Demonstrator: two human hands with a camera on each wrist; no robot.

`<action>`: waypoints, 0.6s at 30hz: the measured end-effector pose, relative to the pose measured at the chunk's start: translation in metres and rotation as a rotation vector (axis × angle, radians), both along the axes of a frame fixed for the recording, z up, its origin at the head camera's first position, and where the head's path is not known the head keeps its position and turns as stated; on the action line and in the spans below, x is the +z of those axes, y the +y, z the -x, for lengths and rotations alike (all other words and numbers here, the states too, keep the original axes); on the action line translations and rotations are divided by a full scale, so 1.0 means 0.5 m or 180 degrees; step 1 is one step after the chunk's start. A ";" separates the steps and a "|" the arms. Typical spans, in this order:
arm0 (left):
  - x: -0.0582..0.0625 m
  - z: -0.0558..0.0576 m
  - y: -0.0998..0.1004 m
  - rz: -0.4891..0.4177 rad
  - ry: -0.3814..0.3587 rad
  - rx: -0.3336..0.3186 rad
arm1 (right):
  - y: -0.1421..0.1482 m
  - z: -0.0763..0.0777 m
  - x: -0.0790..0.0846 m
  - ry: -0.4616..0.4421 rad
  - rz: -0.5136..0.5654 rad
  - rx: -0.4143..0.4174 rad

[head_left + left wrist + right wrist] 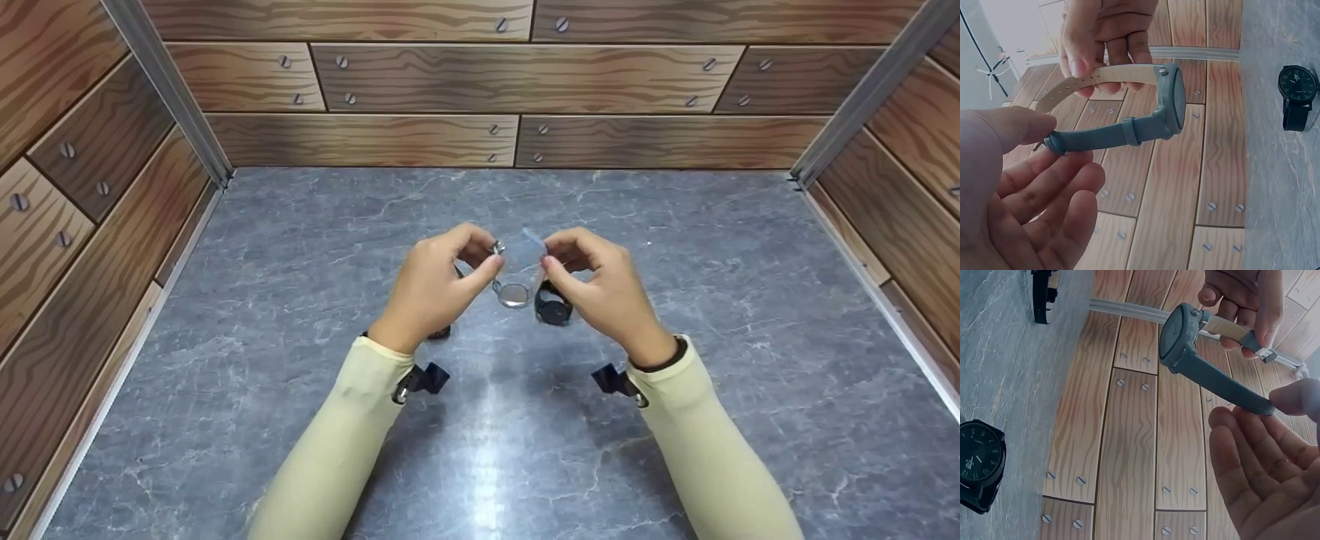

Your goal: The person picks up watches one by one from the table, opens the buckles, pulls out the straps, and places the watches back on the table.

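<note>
Both hands hold one wristwatch (514,295), with a silver case and a blue-grey strap that has a tan lining, raised over the table. My left hand (442,277) pinches the buckle end of the strap (1095,139) between thumb and fingers. At the other side, my right hand (600,277) pinches the end with the holes, seen close in the right wrist view on the strap (1224,387). The strap is unfastened and its two halves spread apart, with the case hanging between them.
A black watch (553,309) lies on the grey marbled table (480,450) by the right hand. Another dark watch (440,332) is partly hidden under the left hand. Wood-patterned walls (525,79) enclose the table at the back and sides.
</note>
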State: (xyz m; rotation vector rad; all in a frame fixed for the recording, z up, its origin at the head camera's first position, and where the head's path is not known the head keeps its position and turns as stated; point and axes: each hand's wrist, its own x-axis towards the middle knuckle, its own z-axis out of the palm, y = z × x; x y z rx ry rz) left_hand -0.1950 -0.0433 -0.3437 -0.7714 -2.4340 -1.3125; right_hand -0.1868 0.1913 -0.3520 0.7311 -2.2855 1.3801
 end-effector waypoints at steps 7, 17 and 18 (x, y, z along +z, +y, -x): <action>-0.003 0.001 -0.002 0.0400 -0.0257 0.0049 | -0.005 0.005 -0.007 -0.0138 -0.0148 -0.0087; -0.013 0.010 0.001 0.0602 -0.0523 0.0177 | -0.013 0.009 -0.022 -0.0351 -0.0128 -0.0099; -0.018 0.011 -0.001 0.0636 -0.0558 0.0193 | -0.017 0.011 -0.027 -0.0380 -0.0120 -0.0100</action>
